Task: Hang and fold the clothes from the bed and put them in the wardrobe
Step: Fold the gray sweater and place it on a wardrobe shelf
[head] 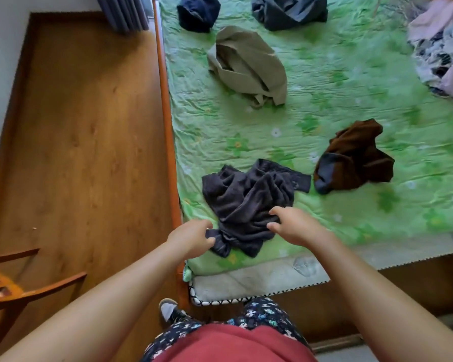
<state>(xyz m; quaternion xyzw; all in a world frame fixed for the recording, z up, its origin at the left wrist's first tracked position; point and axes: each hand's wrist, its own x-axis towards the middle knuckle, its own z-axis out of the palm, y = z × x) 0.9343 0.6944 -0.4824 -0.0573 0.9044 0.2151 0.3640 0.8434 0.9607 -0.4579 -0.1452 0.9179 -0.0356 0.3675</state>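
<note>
A crumpled dark grey garment [246, 197] lies near the front left corner of the bed [351, 74], which has a green flowered sheet. My left hand [191, 237] pinches the garment's near left edge with curled fingers. My right hand [289, 226] grips its near right part between thumb and fingers. Farther out on the bed lie a brown garment [353, 158], a beige garment [249, 64], a navy garment [198, 13] and a dark grey-blue garment [289, 11]. The wardrobe is out of view.
A pile of pale and patterned clothes [442, 48] sits at the bed's right edge. Wooden floor [84, 126] runs along the bed's left side. A wooden chair [13, 288] stands at the lower left. A curtain [123, 11] hangs at the top left.
</note>
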